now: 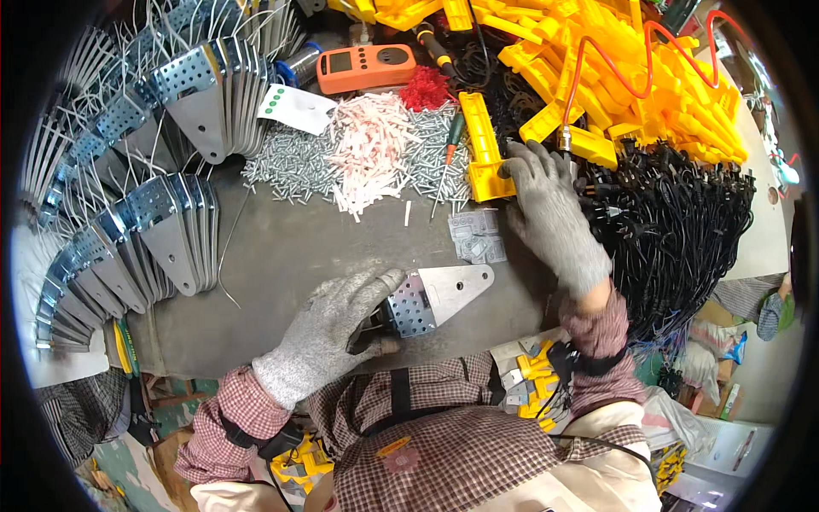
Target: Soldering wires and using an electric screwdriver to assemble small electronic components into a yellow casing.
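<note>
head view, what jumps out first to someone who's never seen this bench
The big heap of bright yellow plastic parts at the upper right, with a tangled mass of black cables just below it. In the middle, two grey-gloved hands: the left hand holds a flat metal plate with a perforated end, and the right hand rests on a yellow plastic piece. Fanned rows of similar metal plates curve along the left side.

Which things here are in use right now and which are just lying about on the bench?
In use:
left hand holding the metal plate
right hand on the yellow plastic part

Lying about:
orange meter
pile of screws
pink plastic strips
screwdriver
black cables
stacked metal plates
</note>
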The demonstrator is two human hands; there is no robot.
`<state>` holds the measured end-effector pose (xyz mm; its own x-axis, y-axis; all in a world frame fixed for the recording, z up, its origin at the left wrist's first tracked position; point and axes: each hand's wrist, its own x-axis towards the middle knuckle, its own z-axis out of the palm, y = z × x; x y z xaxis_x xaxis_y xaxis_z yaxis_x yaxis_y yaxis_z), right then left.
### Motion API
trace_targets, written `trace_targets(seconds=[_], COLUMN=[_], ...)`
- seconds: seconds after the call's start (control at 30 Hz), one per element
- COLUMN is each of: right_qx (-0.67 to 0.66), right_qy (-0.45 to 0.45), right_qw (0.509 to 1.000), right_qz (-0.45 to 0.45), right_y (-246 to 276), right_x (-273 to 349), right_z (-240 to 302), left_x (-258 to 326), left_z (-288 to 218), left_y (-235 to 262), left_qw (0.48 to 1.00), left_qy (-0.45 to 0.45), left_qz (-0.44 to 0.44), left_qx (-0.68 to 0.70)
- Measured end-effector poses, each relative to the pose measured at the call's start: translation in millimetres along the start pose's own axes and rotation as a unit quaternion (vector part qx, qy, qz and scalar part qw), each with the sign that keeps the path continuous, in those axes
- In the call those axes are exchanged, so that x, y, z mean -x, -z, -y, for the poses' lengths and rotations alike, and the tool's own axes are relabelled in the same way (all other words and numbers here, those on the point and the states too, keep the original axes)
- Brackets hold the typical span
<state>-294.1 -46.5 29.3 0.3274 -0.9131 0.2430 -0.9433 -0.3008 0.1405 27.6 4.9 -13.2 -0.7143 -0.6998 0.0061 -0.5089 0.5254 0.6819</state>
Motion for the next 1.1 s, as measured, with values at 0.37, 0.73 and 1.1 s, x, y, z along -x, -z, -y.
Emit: trace_targets(seconds=[0.37,0.73,1.1], right_qx=[-0.670,-0.382,-0.065], right_qy=[0.145,0.073,0.032], right_qw=[0.698,0.916,0.986], right_qz=[0.208,0.093,0.152], right_y=[27,13,-4], right_x=[51,60,1], right_z=[86,62,19], left_x=[3,20,17], left_z=[-19,12,-32], left_y=[34,3,21], left_qw=[0.972,0.973,0.978], left_qy=[-0.134,0.038,0.025], left_qz=[-0.185,-0.196,0.079], left_qx=[-0.054,-0.116,-0.193])
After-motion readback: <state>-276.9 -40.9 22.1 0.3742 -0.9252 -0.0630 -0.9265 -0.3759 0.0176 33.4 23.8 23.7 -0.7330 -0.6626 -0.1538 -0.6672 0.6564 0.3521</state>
